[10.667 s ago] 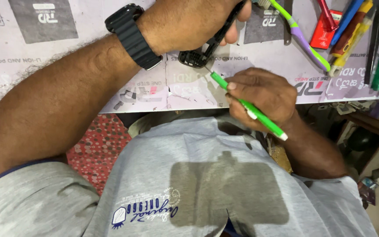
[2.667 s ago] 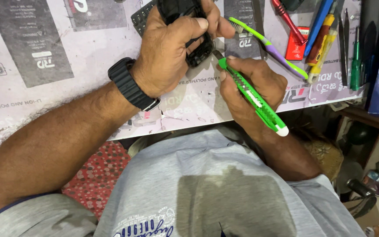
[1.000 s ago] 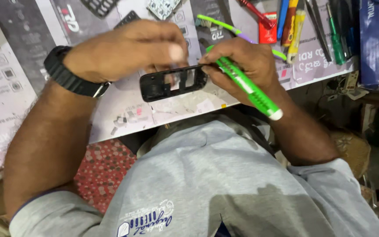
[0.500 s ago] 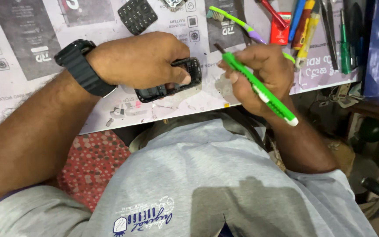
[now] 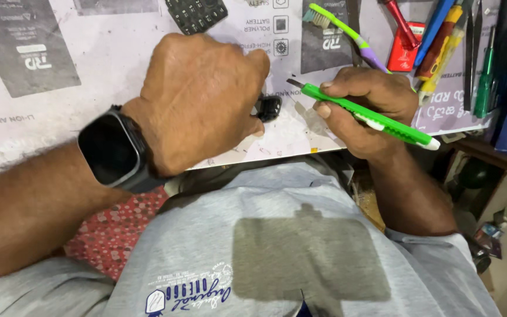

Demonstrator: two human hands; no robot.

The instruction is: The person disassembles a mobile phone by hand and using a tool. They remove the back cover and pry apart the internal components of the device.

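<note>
While the left hand [image 5: 203, 103] was curled down over a small black part [image 5: 267, 107] on the paper-covered bench [image 5: 118, 76], only one end of that part was left showing, just right of the knuckles. It was pinned to the bench under the fingers, near the front edge. The right hand [image 5: 365, 111] was closed in a pen-like grip around a green utility knife [image 5: 371, 115], with its short blade pointed left toward the part and held just clear of it.

For the cut or pry to be done well, the part would best be kept flat and firmly pressed, and the blade brought in shallow, away from the holding fingertips. A short blade extension, as seen here, was judged sensible, since less flex could be expected. Light, repeated strokes would be favoured over one hard push, because a slip would be carried straight toward the left thumb.

Much was hidden. Most of the black part was covered by the left hand, so its full shape and kind could not be told. The blade tip was small and slightly blurred. At the far edge a dark keypad [image 5: 196, 13] was cut off by the frame, and beside a green and purple toothbrush [image 5: 341, 32] a cluster of pens and tools [image 5: 441, 41] at far right was only partly seen. A black smartwatch [image 5: 112, 152] was worn on the left wrist.
</note>
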